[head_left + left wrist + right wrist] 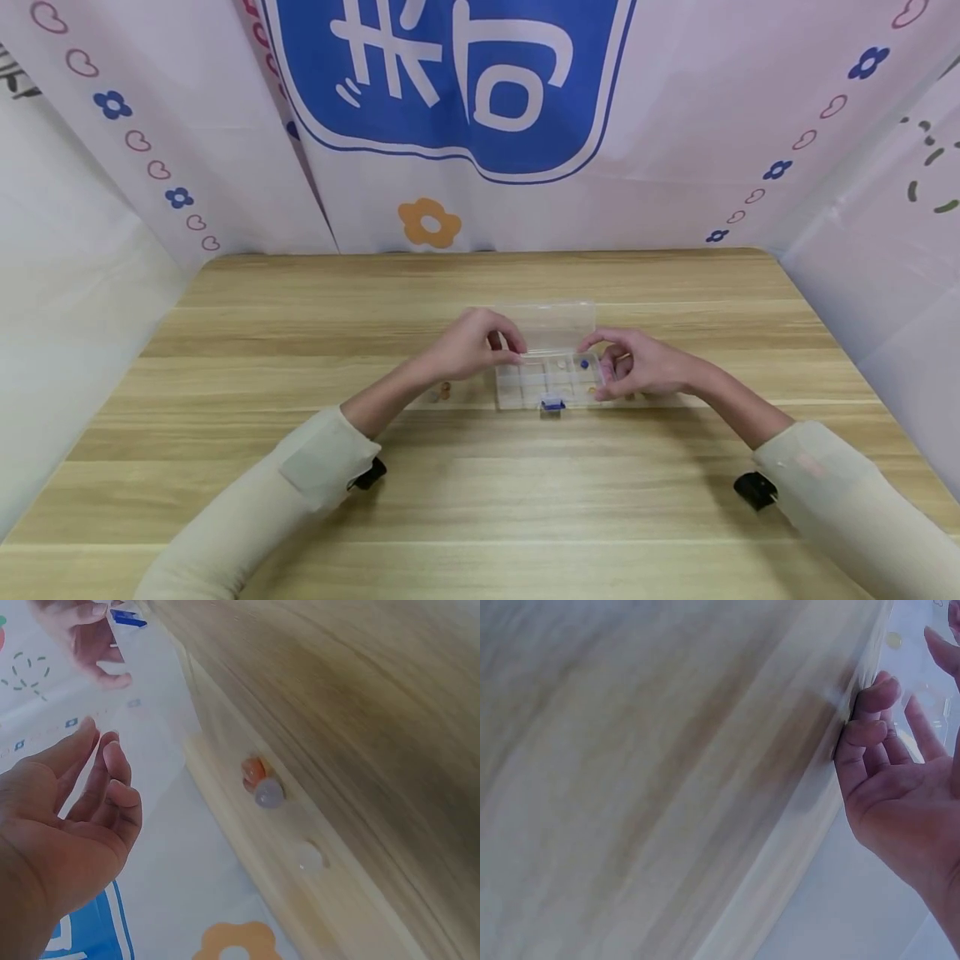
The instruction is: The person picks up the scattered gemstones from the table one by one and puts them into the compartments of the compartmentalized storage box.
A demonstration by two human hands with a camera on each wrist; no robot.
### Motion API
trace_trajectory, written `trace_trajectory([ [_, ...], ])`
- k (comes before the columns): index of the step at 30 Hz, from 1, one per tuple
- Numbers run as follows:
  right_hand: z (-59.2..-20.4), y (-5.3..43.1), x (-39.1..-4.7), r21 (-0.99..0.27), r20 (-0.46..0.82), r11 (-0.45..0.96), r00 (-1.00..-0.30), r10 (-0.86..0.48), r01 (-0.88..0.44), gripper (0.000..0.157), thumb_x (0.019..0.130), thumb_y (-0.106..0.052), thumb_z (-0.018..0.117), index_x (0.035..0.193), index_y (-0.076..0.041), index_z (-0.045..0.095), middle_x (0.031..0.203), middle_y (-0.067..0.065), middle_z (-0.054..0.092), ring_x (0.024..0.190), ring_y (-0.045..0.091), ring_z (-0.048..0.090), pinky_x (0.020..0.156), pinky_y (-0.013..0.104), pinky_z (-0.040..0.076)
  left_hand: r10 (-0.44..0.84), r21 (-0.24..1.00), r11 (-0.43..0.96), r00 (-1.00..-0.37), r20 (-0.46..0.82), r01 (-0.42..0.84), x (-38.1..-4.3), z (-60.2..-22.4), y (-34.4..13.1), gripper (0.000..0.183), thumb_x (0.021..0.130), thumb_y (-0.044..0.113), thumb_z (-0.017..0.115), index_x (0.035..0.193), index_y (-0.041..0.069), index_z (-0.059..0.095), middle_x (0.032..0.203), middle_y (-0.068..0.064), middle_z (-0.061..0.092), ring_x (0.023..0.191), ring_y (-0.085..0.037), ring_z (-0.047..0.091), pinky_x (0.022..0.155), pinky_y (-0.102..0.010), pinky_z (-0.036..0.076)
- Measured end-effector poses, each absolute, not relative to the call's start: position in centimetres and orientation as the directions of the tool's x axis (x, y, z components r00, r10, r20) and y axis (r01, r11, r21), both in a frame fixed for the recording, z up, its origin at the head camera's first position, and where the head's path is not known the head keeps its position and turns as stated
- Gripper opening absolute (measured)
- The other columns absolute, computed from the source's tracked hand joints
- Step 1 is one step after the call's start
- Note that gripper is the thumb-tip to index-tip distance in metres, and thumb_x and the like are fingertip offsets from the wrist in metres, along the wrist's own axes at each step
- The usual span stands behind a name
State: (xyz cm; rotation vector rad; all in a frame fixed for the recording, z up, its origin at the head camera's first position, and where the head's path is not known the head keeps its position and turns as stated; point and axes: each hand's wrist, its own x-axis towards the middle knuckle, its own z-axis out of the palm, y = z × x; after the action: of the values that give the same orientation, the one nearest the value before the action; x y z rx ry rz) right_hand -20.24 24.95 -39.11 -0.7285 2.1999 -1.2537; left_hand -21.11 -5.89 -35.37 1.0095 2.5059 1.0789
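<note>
A clear plastic compartment box (534, 392) lies on the table, its transparent lid (558, 323) folded back behind it. A blue bead (584, 364), a whitish bead (561, 364) and a yellow bead (592, 391) sit in its right-hand compartments. My left hand (474, 343) is at the back left corner, thumb and forefinger close together; whether they pinch anything is hidden. My right hand (647, 363) grips the box's right end, forefinger at the back and thumb near the front, the other fingers curled. A blue latch (552, 405) shows at the front.
Orange beads (253, 771), a pale purple bead (269, 793) and a clear bead (310, 856) lie on the table left of the box. Small brownish pieces (639, 395) are partly hidden below the right hand. A printed cloth (375, 200) hangs behind the wooden table (480, 492).
</note>
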Motion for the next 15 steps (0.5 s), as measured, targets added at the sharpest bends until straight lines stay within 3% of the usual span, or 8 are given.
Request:
trace_trajectory([
  [15,-39.1,25.1,-20.2,-0.909,-0.123,0.361,-0.697,-0.706,-0.206,0.064,0.083,0.006,0.081,0.138,0.011,0.048,0.081,0.009,0.059,0.061,0.009,0.05,0.056,0.021,0.044,0.654,0.732,0.482,-0.754,0.066,0.482,-21.2,-35.8,-9.8,0.006,0.094,0.001,0.075,0.096,-0.003,0.078,0.09,-0.006,0.075,0.072,-0.015,0.062,0.064,-0.026,0.052],
])
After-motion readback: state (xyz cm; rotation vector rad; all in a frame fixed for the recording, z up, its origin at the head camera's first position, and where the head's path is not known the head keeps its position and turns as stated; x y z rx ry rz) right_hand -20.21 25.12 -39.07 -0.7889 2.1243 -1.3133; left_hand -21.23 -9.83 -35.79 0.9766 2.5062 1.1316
